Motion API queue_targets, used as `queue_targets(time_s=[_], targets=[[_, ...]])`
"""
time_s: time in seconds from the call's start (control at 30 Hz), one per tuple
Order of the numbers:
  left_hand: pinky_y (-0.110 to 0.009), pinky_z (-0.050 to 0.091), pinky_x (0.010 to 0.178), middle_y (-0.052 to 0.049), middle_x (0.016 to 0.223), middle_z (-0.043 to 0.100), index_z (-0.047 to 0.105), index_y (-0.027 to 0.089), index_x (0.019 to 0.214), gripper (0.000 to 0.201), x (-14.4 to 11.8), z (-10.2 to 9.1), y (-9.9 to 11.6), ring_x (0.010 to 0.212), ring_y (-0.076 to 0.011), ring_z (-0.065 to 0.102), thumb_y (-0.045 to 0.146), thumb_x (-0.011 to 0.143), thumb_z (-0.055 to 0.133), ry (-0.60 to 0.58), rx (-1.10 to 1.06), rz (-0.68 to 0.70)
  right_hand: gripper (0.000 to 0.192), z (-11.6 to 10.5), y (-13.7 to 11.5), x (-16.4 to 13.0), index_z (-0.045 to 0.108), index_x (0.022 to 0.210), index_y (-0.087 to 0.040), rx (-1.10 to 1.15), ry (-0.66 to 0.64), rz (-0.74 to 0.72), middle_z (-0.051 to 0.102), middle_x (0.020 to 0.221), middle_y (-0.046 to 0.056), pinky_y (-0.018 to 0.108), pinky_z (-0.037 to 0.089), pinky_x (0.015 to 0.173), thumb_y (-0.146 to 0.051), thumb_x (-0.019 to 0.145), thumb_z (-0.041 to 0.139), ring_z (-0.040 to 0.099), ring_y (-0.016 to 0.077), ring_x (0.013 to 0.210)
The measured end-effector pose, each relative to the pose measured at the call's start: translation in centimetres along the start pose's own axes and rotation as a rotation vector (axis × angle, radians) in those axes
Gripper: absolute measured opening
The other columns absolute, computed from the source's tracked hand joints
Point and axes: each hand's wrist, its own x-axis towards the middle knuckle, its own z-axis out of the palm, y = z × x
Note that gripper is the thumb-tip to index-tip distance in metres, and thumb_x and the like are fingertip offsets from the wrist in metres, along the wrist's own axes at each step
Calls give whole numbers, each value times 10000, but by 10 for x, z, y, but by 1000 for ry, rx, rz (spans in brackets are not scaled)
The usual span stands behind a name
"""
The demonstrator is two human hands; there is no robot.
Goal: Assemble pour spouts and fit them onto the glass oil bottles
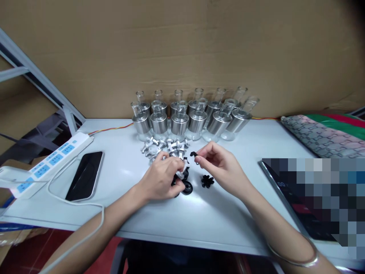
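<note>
The left hand [164, 177] pinched a small silver-white, metallic-looking part [181, 174] between thumb and fingers, while the right hand [221, 163] gripped a small, bent black piece [195, 154] at its fingertips; the hands were apart, facing each other just above the pale grey table [119, 140]. The black piece could easily have slipped, since so little of it was gripped, and a dropped one might have hidden among the black, round, ring-like parts [187, 188] under the left hand. A careless reach forward could have tipped the glass, and the white cable [94, 205] crossing the left forearm might have snagged. Counted outward: one piece in each hand; one black, lobed, flower-like piece [207, 181] near the right wrist; at least two rings, others perhaps covered; a heap of silver, spoked-looking parts [154, 146], too tangled to count; twelve clear-glass bottles with silver metal sleeves [179, 125], in two rows of six; one black-screened phone [85, 177]; one white power strip with blue socket panels [55, 158].
</note>
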Motion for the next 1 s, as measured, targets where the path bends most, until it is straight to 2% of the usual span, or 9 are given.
queue_targets(time_s=[0.13, 0.33, 0.53, 0.73, 0.87, 1.0], targets=[[-311, 398, 746, 8, 749, 592, 355, 202, 919, 285, 0, 1, -2, 674, -142, 568, 86, 669, 429, -8, 48, 14, 205, 4, 1, 0, 538, 702, -187, 142, 14, 35, 609, 713, 20, 269, 444, 597, -352, 754, 648, 541, 135, 648], [-303, 373, 748, 19, 720, 582, 354, 202, 879, 230, 2, 0, -1, 640, -127, 539, 92, 688, 422, -44, 85, 49, 234, 6, -2, 0, 556, 666, -175, 260, 54, 69, 613, 693, 15, 249, 429, 552, -353, 709, 703, 518, 108, 594], [-308, 369, 760, 16, 740, 600, 364, 202, 902, 243, 2, 0, -2, 661, -132, 562, 86, 697, 426, -52, 91, 49, 241, 8, -3, 0, 582, 654, -167, 293, 5, 90, 619, 674, 13, 250, 421, 541, -353, 682, 733, 511, 100, 569], [-335, 381, 806, -35, 887, 653, 369, 161, 1147, 442, -1, 1, -2, 716, -154, 589, 89, 716, 436, -23, 80, 27, 252, 8, -3, -1, 601, 656, -162, 321, 1, 111, 625, 658, 13, 244, 424, 523, -357, 658, 761, 519, 98, 552], [-317, 387, 781, -26, 823, 621, 267, 107, 1353, 633, -2, 1, -2, 696, -161, 569, 103, 744, 439, -78, 70, -37, 260, 8, -5, -1, 620, 663, -162, 359, -12, 138, 625, 632, 10, 246, 440, 505, -368, 643, 776, 527, 99, 524], [-307, 382, 757, -24, 802, 595, 218, 118, 1412, 675, -2, 1, -2, 715, -174, 563, 118, 774, 436, -109, 69, -58, 242, 10, -5, -2, 631, 665, -163, 383, -2, 134, 639, 655, 13, 251, 472, 523, -346, 630, 785, 553, 104, 536]])
